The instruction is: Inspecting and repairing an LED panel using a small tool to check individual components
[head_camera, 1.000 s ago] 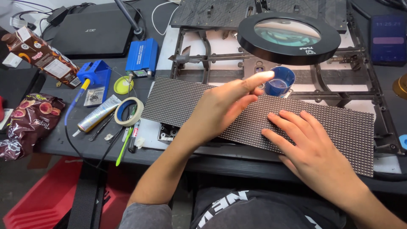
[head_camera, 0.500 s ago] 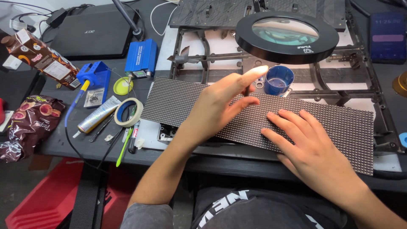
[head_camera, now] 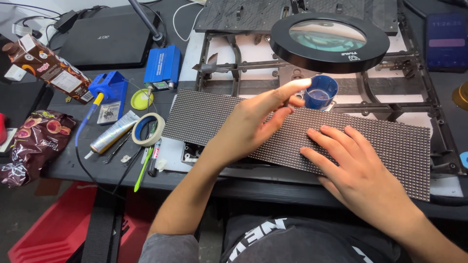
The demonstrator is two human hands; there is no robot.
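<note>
A long dark panel covered in tiny dots (head_camera: 209,119) lies flat on the black table (head_camera: 68,160), right in front of the person. It reaches from the middle of the table out to the right side.

The right hand (head_camera: 358,170) rests flat on the panel, near its front edge. Its fingers are spread out and straight, holding nothing.

The left hand (head_camera: 253,122) is over the middle of the panel. Its fingers are open and stretched out, and they hold nothing. The top finger points toward a small blue cup (head_camera: 321,91), and its tip is very near the cup. I cannot tell if it touches.

The blue cup stands just behind the panel, on a black metal frame (head_camera: 234,73). A round magnifying lamp (head_camera: 329,41) hangs above the cup.

To the left of the panel lie a roll of tape (head_camera: 147,129), a silver tube (head_camera: 109,134), a green pen (head_camera: 143,168) and a blue soldering stand (head_camera: 109,87). A small blue box (head_camera: 163,65) sits behind them, and a closed black laptop (head_camera: 107,41) lies farther back. A drink carton (head_camera: 46,68) and a snack bag (head_camera: 31,143) are at the far left.
</note>
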